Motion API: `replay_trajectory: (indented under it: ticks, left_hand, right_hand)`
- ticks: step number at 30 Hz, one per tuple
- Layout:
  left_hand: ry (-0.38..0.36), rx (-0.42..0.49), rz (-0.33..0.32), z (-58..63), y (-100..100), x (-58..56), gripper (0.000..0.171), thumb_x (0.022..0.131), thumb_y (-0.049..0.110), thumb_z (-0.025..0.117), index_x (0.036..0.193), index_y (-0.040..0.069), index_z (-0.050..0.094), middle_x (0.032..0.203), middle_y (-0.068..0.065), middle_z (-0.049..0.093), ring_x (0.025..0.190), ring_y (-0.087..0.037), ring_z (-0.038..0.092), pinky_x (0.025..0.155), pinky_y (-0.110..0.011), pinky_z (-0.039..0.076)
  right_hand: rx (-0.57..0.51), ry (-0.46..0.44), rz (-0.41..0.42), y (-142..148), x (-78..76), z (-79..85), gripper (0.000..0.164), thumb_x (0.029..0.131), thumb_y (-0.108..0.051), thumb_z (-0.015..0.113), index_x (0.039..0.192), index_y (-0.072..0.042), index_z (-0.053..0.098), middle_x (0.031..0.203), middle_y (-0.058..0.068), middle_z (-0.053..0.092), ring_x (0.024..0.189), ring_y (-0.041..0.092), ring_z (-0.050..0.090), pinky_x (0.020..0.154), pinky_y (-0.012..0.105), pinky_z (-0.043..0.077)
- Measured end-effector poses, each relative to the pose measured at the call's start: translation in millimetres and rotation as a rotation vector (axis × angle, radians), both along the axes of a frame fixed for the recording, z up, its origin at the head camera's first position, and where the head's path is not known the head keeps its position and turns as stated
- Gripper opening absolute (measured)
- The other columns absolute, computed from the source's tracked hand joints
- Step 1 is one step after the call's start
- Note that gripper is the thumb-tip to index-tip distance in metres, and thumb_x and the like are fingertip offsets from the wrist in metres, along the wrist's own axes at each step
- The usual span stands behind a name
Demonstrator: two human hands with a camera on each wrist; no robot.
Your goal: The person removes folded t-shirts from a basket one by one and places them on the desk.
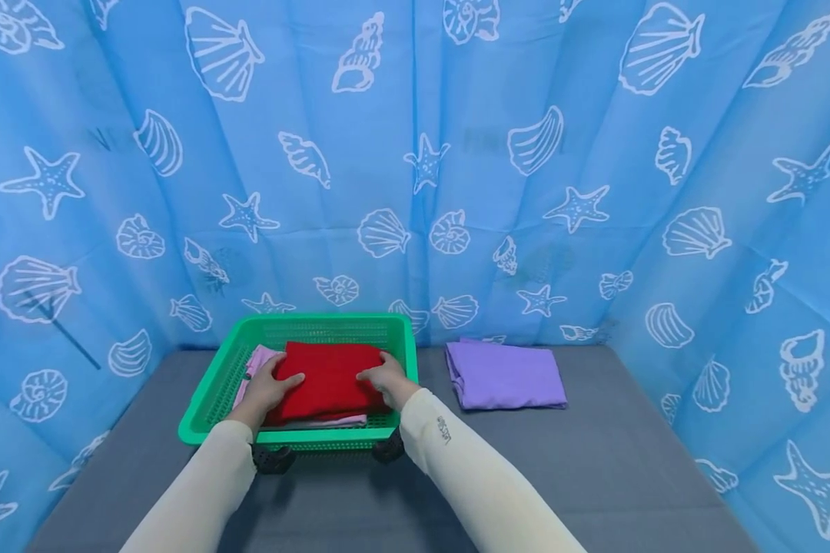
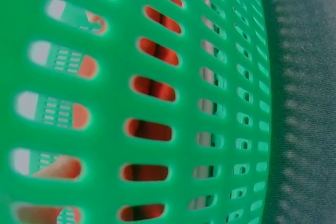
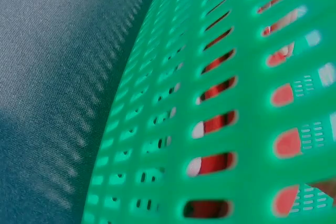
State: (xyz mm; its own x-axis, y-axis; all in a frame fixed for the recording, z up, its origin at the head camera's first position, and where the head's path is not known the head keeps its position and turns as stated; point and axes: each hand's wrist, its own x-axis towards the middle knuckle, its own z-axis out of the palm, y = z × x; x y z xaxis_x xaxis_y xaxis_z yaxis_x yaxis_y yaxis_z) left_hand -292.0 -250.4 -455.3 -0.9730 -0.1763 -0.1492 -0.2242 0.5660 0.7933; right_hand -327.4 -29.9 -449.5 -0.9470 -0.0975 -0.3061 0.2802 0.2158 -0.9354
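A folded red cloth (image 1: 332, 376) lies inside the green plastic basket (image 1: 304, 437), on top of folded pink cloth (image 1: 260, 359). My left hand (image 1: 266, 390) holds the red cloth's left side, thumb on its upper face. On the opposite side my right hand (image 1: 389, 378) grips the cloth, its thumb also on top. Both hands reach over the basket's near rim. In the left wrist view, the slotted basket wall (image 2: 110, 129) covers most of the scene, with red showing through its slots. Through the wall in the right wrist view, the red cloth (image 3: 218, 123) appears in strips.
A folded purple cloth (image 1: 506, 376) lies on the grey table surface (image 1: 567, 468), right of the basket. Behind the table and at both sides hangs a blue curtain (image 1: 415, 269) with white shell and starfish prints. The basket stands close to the curtain.
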Motion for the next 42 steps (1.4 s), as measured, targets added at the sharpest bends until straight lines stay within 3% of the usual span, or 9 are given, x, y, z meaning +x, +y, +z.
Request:
replay_trajectory:
  ticks: [5, 8, 18, 38, 42]
  left_hand:
    - [-0.008, 0.012, -0.002, -1.1, -0.3, -2.1, 0.080, 0.093, 0.020, 0.065, 0.156, 0.003, 0.018, 0.154, -0.032, 0.021, 0.131, -0.049, 0.028, 0.104, -0.059, 0.041]
    - [-0.014, 0.011, -0.001, -1.2, -0.6, -1.8, 0.080, 0.093, 0.019, 0.065, 0.156, 0.003, 0.018, 0.154, -0.032, 0.020, 0.132, -0.050, 0.027, 0.104, -0.060, 0.041]
    - [-0.045, 0.045, 0.020, 3.5, 2.1, 1.5, 0.082, 0.093, 0.018, 0.066, 0.157, 0.006, 0.016, 0.154, -0.031, 0.019, 0.132, -0.050, 0.026, 0.103, -0.060, 0.042]
    - [-0.036, 0.042, 0.028, -0.3, 0.9, -1.0, 0.077, 0.094, 0.017, 0.065, 0.156, 0.007, 0.021, 0.150, -0.031, 0.025, 0.128, -0.049, 0.033, 0.100, -0.057, 0.044]
    - [-0.035, 0.042, 0.037, 0.3, 1.7, -1.6, 0.075, 0.094, 0.017, 0.064, 0.156, 0.007, 0.022, 0.150, -0.031, 0.026, 0.127, -0.049, 0.033, 0.100, -0.057, 0.044]
  right_hand:
    - [-0.002, -0.024, -0.016, -1.1, -2.3, -1.7, 0.075, 0.089, -0.004, 0.067, 0.154, -0.009, 0.031, 0.154, 0.021, 0.035, 0.133, 0.036, 0.042, 0.100, 0.043, 0.047]
    - [-0.016, -0.041, -0.016, -1.9, -3.9, -3.8, 0.076, 0.088, -0.003, 0.068, 0.155, -0.011, 0.030, 0.156, 0.021, 0.032, 0.138, 0.039, 0.036, 0.105, 0.046, 0.044]
    - [-0.038, -0.045, -0.027, -2.9, -6.3, -7.3, 0.077, 0.087, 0.001, 0.067, 0.154, -0.015, 0.033, 0.156, 0.021, 0.031, 0.135, 0.039, 0.038, 0.099, 0.044, 0.048]
    - [-0.129, -0.035, -0.054, -2.3, -6.0, -5.3, 0.079, 0.087, 0.000, 0.068, 0.155, -0.016, 0.031, 0.152, 0.022, 0.033, 0.129, 0.040, 0.042, 0.098, 0.047, 0.047]
    - [-0.131, -0.024, -0.054, -2.2, -7.7, -6.2, 0.078, 0.087, -0.001, 0.068, 0.154, -0.019, 0.033, 0.152, 0.022, 0.033, 0.127, 0.039, 0.044, 0.091, 0.042, 0.052]
